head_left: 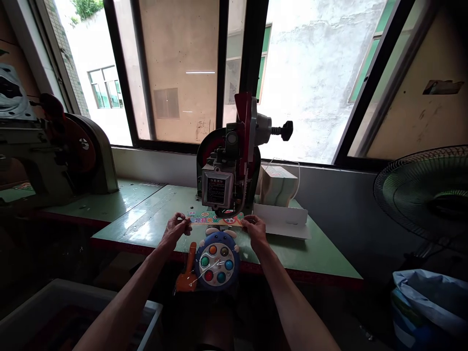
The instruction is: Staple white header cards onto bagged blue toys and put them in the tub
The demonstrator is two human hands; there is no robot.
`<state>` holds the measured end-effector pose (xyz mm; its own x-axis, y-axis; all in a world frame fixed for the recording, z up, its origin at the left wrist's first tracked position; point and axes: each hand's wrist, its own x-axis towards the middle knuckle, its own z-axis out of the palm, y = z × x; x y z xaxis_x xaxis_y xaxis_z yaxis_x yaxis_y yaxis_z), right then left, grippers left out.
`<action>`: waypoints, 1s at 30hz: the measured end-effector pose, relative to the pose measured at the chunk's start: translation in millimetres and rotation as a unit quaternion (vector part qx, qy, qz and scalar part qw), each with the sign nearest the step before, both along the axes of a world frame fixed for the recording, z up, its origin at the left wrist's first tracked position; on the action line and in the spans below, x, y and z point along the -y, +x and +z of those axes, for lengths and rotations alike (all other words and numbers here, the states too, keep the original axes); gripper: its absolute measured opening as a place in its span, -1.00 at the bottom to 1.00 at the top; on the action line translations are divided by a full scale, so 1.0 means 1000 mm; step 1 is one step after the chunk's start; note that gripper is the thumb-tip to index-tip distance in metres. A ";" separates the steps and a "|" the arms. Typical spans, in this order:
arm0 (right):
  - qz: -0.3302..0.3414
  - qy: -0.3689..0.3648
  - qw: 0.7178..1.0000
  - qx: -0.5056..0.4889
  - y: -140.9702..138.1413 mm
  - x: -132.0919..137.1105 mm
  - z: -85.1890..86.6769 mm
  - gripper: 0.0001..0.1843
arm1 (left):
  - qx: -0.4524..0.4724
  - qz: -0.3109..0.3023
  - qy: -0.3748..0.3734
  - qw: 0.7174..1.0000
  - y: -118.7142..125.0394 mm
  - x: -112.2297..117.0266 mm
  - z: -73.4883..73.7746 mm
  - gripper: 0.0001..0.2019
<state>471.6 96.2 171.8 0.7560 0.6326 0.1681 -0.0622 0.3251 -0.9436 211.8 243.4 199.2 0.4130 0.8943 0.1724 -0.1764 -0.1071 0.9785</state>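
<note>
From the head view I count two hands: the left hand (177, 227) and the right hand (256, 229), each with fingers closed on one end of one flat, colourful printed card (211, 219). The card is stretched between them, at one metal machine (216, 190) on the glossy green surface (146, 214). Below the card is one round blue toy (218, 263) with six domed buttons (205, 262) — and, beside it, one orange hammer (186, 281).
</note>
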 end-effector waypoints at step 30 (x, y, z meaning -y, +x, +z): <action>0.124 -0.030 0.988 0.082 -0.071 0.012 -0.025 -0.57 | 0.049 -0.035 -0.181 0.982 -0.035 0.029 0.003 -0.82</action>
<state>400.7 83.7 147.1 0.5412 0.8081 0.2323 0.0228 0.2620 -0.9648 176.8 214.4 202.2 0.4723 0.8745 -0.1104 -0.2656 0.2606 0.9282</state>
